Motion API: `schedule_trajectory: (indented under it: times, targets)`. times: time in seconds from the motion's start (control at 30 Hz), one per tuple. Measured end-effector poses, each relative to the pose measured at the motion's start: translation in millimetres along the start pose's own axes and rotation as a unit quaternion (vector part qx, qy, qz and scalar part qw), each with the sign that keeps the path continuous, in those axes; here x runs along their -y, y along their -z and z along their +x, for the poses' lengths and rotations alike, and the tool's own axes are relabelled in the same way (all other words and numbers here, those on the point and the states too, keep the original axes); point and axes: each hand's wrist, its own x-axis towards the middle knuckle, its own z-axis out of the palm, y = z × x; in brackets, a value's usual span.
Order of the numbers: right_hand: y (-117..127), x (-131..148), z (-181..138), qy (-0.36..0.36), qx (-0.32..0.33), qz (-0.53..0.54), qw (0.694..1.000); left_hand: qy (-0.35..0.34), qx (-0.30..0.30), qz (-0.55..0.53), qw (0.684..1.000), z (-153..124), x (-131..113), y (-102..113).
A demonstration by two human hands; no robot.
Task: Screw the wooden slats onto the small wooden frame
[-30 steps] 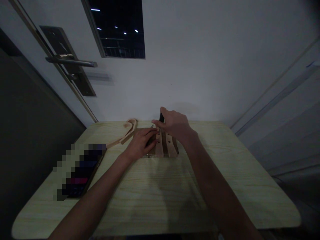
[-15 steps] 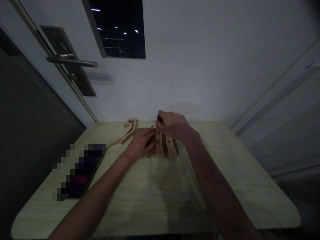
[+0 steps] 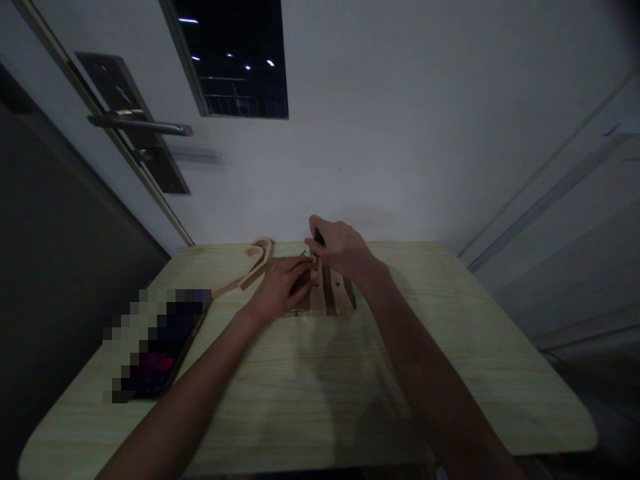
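Observation:
My right hand (image 3: 343, 247) is closed around the black handle of a screwdriver (image 3: 319, 236), held upright over a light wooden piece (image 3: 319, 299). Metal shows below the fingers, where its tip meets the wood; the exact contact is too small to make out. Thumb and fingertips of my left hand (image 3: 280, 283) press on the left side of that same piece and hold it. A second wooden piece (image 3: 342, 299) with a dark hole stands beside it on the right. Both rest on a brownish base (image 3: 301, 305), partly covered by my left hand.
Curved wooden parts (image 3: 260, 263) lie at the table's back left. A phone or tablet (image 3: 165, 353), partly pixelated, lies left of my left forearm. Behind the pale wood-grain table (image 3: 475, 373) stands a white door with a metal handle (image 3: 145, 125).
My right hand and wrist have turned slightly and shifted left around the screwdriver. The left hand keeps its place on the wood. The whole view has shifted slightly.

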Motion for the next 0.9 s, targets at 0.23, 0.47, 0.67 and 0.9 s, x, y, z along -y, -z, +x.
schedule_trajectory:
  times: [0.23, 0.47, 0.67, 0.9]
  targets:
    - [1.7, -1.4, -3.1, 0.0, 0.009, 0.011, 1.0, 0.001, -0.001, -0.002, 1.0, -1.3, 1.6, -1.4]
    - [16.9, 2.7, -14.2, -0.001, 0.063, 0.005, 0.998, 0.01, 0.016, 0.005, 1.0, -0.8, 2.9, -1.9]
    - [10.0, 0.6, -7.7, -0.037, 0.032, -0.02, 0.999, 0.005, 0.005, -0.004, 1.0, -0.2, 0.2, 0.1]
    - [1.9, 0.1, -0.2, -0.055, 0.009, -0.003, 0.998, 0.008, 0.002, -0.005, 1.0, 0.3, -1.8, 1.4]
